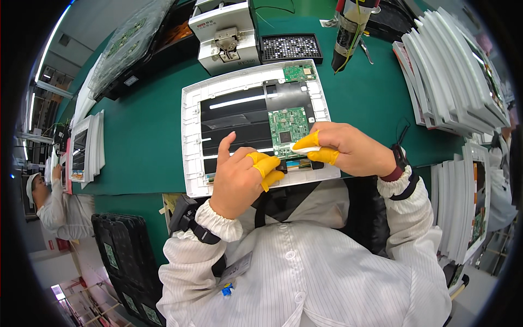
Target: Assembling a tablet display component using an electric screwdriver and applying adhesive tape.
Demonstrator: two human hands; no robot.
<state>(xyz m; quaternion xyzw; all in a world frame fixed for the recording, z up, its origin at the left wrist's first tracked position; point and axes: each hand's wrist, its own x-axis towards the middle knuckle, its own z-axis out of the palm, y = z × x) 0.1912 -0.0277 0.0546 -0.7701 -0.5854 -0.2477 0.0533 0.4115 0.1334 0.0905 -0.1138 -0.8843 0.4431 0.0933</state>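
A white plastic panel housing (190, 131) lies in front of me, with a black screen back set in its frame. On it sits a green circuit board (289, 121), and a smaller green board (298, 73) is at its far right corner. My right hand (348, 148), in yellow finger cots, pinches a small white tool (305, 150) against the board's near part. My left hand (242, 177) has cot-covered fingers drawn together at the board's near edge, beside a flat ribbon cable (299, 163); its index finger points up. Whatever is between those fingertips is hidden.
A white machine (226, 41) and a black tray of small parts (291, 48) stand beyond the housing. A dark hanging tool (348, 35) is at the far right. Stacked white panels (444, 71) stand right; more panels (90, 147) and a co-worker (52, 201) are left.
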